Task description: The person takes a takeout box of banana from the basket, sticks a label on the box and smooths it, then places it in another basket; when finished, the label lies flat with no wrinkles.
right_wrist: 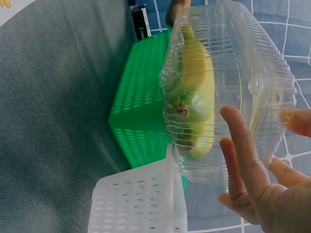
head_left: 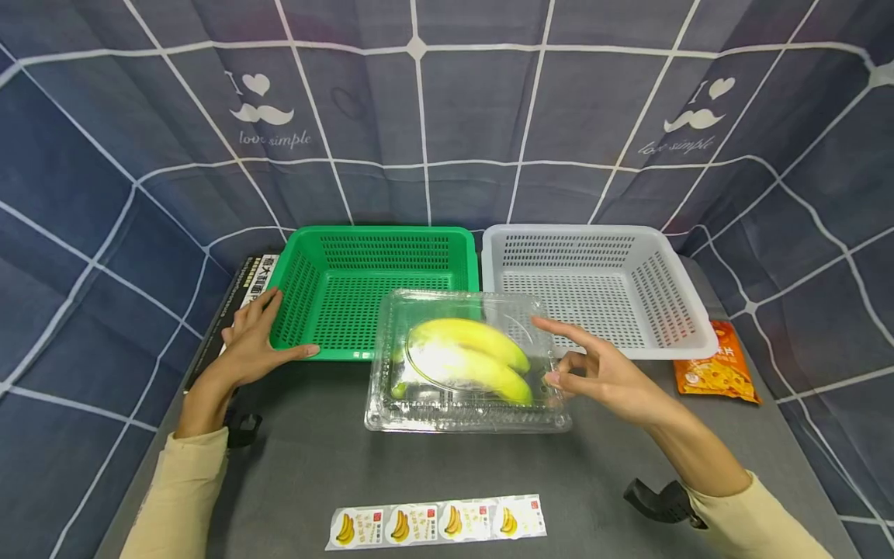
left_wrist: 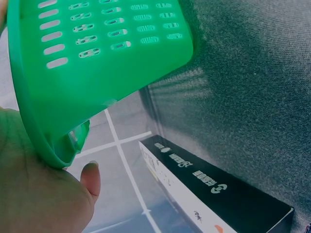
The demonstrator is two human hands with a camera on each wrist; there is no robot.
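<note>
A clear plastic clamshell box (head_left: 489, 423) with bananas (head_left: 468, 353) inside is lifted above the table, overlapping the front rims of both baskets. My right hand (head_left: 608, 380) holds its right end, the index finger stretched over the lid and the thumb at the side. In the right wrist view, the banana stems point toward that hand (right_wrist: 286, 199). My left hand (head_left: 251, 338) grips the front left corner of a green basket (head_left: 391, 310), thumb along the front rim and fingers on the left rim. The corner also shows in the left wrist view.
A white basket (head_left: 663, 287) stands right of the green one. An orange snack packet (head_left: 726, 365) lies beside it. A strip of banana stickers (head_left: 436, 524) lies near the front. A black-and-white box (left_wrist: 223, 189) lies along the left side. Grey tiled curtain (head_left: 468, 116) surrounds the table.
</note>
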